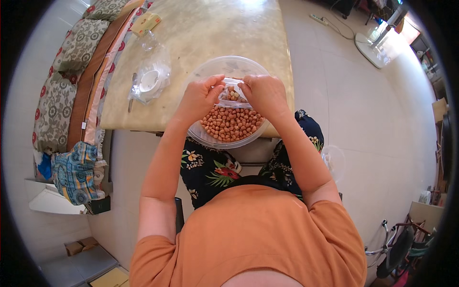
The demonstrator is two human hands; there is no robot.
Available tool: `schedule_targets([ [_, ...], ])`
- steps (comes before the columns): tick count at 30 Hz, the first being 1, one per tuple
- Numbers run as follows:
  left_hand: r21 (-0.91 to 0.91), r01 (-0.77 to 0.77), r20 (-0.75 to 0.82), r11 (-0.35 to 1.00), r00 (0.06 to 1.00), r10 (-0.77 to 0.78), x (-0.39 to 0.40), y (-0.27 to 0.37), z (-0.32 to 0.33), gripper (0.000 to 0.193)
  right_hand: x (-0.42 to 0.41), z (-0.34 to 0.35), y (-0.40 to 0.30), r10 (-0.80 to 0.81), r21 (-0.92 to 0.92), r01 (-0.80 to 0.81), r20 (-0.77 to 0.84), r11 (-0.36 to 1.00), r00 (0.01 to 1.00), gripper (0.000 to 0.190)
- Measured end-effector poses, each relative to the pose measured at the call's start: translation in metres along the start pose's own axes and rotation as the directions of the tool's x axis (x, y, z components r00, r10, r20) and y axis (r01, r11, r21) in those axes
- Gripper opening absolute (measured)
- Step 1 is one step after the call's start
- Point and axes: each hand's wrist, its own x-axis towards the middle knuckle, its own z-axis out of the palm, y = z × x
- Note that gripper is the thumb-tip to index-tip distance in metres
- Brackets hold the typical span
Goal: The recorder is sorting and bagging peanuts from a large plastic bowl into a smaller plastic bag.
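A round translucent plastic basin (229, 145) stands at the near edge of the table, with many reddish-brown nuts (231, 123) in its near part; they look like shelled peanuts or hazelnuts. Above them, a clear plastic bag (235, 104) with some nuts inside is held by its upper edge. My left hand (202, 95) pinches the bag's left side between thumb and fingers. On the bag's right side, my right hand (265, 94) grips the rim with curled fingers. The far part of the basin shows a few dark specks through its wall.
On the table (229, 32), to the left, lie a clear bag with a white bowl (149, 80), a metal utensil (129, 104), a crumpled clear plastic piece (147, 40) and a yellow tissue box (146, 23). A cushioned bench (80, 46) runs along the table's left. A translucent container (333, 163) is at the lower right.
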Motion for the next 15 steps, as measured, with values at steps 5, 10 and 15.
schedule_targets([
  [5, 0.515, -0.329, 0.219, 0.792, 0.943, 0.249, 0.000, -0.020, -0.007, 0.020, -0.002, 0.001, -0.001, 0.021, 0.053, -0.019, -0.023, 0.998, 1.000, 0.026],
  [10, 0.859, -0.242, 0.209, 0.452, 0.970, 0.123, 0.004, -0.006, -0.002, 0.029, -0.003, 0.001, -0.001, 0.059, 0.061, -0.055, -0.072, 0.997, 0.996, 0.024],
  [15, 0.886, -0.370, 0.258, 0.281, 0.895, 0.364, 0.003, -0.020, -0.007, 0.035, -0.002, 0.005, -0.001, 0.005, 0.052, 0.003, -0.161, 0.999, 0.987, 0.021],
])
